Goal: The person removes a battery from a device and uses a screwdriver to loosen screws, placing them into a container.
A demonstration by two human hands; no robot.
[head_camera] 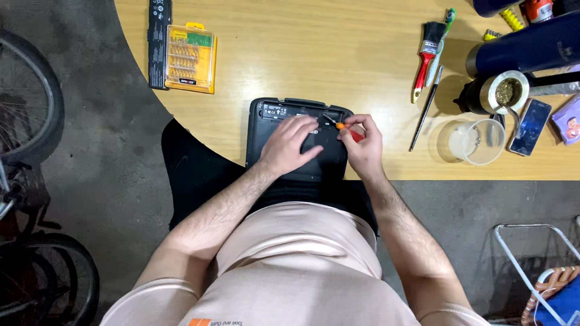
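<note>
Wooden table [338,54]: left hand [290,145] flat on upturned black laptop [269,136]; right hand [362,145] beside it pinches orange screwdriver [345,128], unscrewing; keep tip seated.

Counts: two hands, left hand [290,145] and right hand [362,148], on one black laptop [272,130], frame centre. One orange screwdriver [344,128]. Upper left: one yellow bit case [190,58], one black battery pack [159,42]. Upper right: two brushes [428,54], one clear plastic cup [480,142], one phone [531,127]. Left edge: two bicycle wheels [36,102].

Upturned black laptop [297,140], orange-handled screwdriver [344,128]
</note>
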